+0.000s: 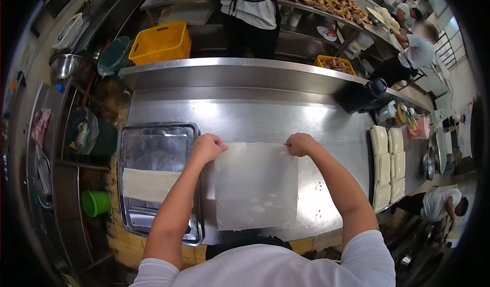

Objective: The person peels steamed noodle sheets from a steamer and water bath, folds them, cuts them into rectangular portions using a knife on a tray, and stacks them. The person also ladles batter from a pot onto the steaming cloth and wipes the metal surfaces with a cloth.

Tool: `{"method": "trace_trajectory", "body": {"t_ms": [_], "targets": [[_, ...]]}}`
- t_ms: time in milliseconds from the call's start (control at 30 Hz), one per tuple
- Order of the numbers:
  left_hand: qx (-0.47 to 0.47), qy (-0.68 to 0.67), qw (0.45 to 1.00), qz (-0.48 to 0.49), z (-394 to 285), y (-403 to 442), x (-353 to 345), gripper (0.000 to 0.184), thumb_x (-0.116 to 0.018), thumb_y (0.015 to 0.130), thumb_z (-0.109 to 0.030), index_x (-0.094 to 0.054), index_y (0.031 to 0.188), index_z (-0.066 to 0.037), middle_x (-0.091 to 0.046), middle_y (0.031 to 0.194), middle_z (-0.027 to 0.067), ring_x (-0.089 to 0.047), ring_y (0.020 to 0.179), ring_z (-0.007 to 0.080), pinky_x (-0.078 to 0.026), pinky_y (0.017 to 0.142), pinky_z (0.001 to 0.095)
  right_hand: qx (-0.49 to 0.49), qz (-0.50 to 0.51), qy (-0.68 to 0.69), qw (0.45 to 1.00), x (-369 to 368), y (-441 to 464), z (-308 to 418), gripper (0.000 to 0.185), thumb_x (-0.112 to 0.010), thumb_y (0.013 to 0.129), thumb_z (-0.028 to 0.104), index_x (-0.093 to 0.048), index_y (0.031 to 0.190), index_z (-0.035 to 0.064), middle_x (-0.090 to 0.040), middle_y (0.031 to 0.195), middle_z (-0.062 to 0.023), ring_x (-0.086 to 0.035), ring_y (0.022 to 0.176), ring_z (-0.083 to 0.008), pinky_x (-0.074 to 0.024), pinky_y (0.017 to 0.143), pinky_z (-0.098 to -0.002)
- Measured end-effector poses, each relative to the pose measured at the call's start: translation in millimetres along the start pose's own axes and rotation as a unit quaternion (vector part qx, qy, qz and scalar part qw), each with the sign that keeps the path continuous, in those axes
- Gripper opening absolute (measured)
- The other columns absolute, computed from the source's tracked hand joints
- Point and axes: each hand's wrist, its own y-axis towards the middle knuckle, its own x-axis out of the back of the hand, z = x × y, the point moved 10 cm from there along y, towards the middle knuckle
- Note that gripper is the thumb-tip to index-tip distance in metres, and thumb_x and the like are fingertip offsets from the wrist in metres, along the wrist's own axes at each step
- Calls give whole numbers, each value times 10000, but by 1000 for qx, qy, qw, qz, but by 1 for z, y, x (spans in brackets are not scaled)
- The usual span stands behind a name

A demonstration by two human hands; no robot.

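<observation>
A thin, translucent whitish sheet (pixel 255 185), roughly square, lies on the steel table in front of me. My left hand (pixel 208 148) pinches its far left corner, and my right hand (pixel 302 144) pinches the far right one. Several small pale patches show near the sheet's close edge; whether they lie on it or under it I cannot tell. Beside my left forearm is a metal tray (pixel 196 134) with a folded pale sheet (pixel 145 184) in it, partly covered by that arm. On the right, a dark tray (pixel 371 157) bears two rows of pale folded packets (pixel 382 167).
A raised steel ledge (pixel 255 70) borders the table's far side, with a dark cylindrical container (pixel 365 94) by it. Yellow crates (pixel 161 42) and a green bucket (pixel 96 203) stand around. Other people (pixel 250 11) work beyond the table and at the right.
</observation>
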Motion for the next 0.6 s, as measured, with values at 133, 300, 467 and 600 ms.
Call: {"method": "trace_trajectory", "body": {"t_ms": [133, 300, 467, 600], "targets": [[-14, -7, 1000, 1, 3, 3, -6, 319, -859, 791, -339, -802, 936, -60, -773, 880, 137, -737, 830, 289, -567, 791, 393, -28, -59, 80, 995, -6, -16, -19, 117, -659, 803, 113, -763, 851, 86, -745, 868, -150, -705, 860, -362, -565, 769, -449], [-25, -51, 998, -18, -8, -24, 5, 255, -837, 816, -281, -799, 919, -51, -767, 885, 142, -727, 824, 298, -559, 788, 385, -35, -157, 178, 971, 3, -48, -21, 153, -628, 817, 86, -772, 859, 63, -733, 901, -199, -690, 873, -413, -560, 790, -475], [-74, -43, 994, -64, -24, -69, 25, 178, -821, 841, -229, -797, 896, -61, -737, 860, 129, -695, 796, 310, -544, 753, 394, -43, -240, 234, 941, 15, -103, -14, 154, -645, 835, 94, -773, 891, 30, -732, 887, -208, -695, 839, -414, -561, 790, -465], [-119, 1, 987, -105, -23, -125, 26, 91, -809, 819, -179, -802, 874, -106, -702, 884, 99, -664, 881, 309, -533, 794, 415, -65, -296, 270, 914, 3, -157, -2, 174, -642, 854, 98, -781, 932, 28, -730, 891, -218, -698, 835, -416, -562, 801, -463]]}}
